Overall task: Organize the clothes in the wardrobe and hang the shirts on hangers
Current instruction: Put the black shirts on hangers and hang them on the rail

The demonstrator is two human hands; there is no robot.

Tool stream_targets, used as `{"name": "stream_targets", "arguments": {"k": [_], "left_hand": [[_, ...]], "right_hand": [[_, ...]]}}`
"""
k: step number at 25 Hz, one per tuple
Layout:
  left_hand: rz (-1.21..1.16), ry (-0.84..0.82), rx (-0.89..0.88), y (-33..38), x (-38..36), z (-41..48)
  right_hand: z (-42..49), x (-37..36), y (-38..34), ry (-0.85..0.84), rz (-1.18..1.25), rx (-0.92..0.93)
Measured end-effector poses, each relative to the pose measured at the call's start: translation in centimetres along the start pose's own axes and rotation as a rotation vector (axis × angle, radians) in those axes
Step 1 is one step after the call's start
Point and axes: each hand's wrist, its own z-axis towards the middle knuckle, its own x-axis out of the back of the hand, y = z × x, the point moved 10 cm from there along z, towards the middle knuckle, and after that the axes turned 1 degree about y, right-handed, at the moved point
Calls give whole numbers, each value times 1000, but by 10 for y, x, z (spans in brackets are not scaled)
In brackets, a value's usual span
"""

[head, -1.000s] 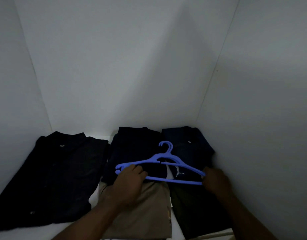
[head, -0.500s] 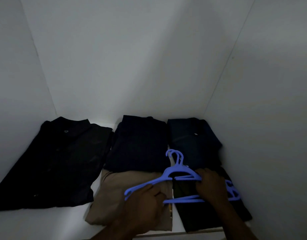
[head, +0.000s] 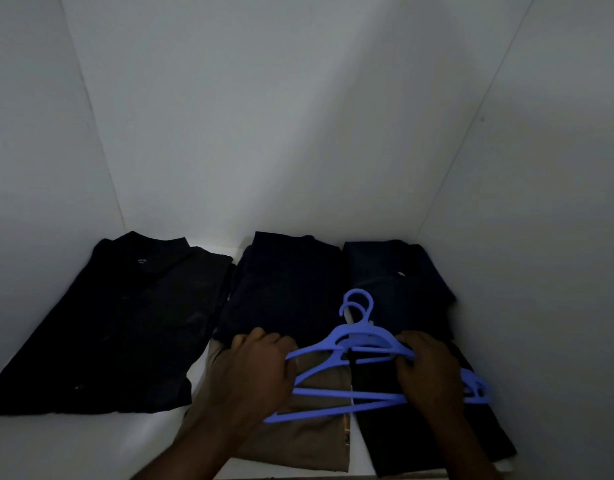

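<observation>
Blue hangers [head: 347,394] over khaki garment [head: 309,441], perhaps trousers.

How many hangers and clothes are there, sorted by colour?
Blue hangers: 2
Dark clothes: 4
Tan clothes: 1
Total: 7

This is inside a home wardrobe — plain white walls [head: 298,116] close in on a white shelf [head: 91,441] with folded clothes [head: 125,323] and blue hangers [head: 350,372].
</observation>
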Motion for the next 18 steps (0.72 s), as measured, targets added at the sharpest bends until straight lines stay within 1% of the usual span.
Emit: {"name": "stream_targets", "arguments": {"k": [3, 5, 7, 9, 10, 12, 14, 15, 18], "left_hand": [[-121, 47, 46, -14, 12, 16], [-182, 78, 130, -32, 19, 32], [-211, 92, 231, -57, 23, 44], [-196, 144, 297, -81, 31, 49], [-183, 137, 325, -89, 30, 48], [-115, 25, 358, -95, 19, 41], [44, -108, 298, -88, 3, 30], [94, -132, 243, -80, -2, 25], [144, -119, 64, -58, -7, 28]], "right_hand": [[17, 8, -9, -12, 73, -48], [37, 8, -9, -19, 94, -90], [60, 3, -1, -30, 102, -152], [80, -4, 8, -51, 83, -224], [88, -6, 12, -65, 70, -259], [101, -11, 19, -83, 49, -320], [110, -17, 23, -104, 22, -357], [112, -21, 24, -116, 9, -361], [115, -36, 21, -141, 50, -363]]}}
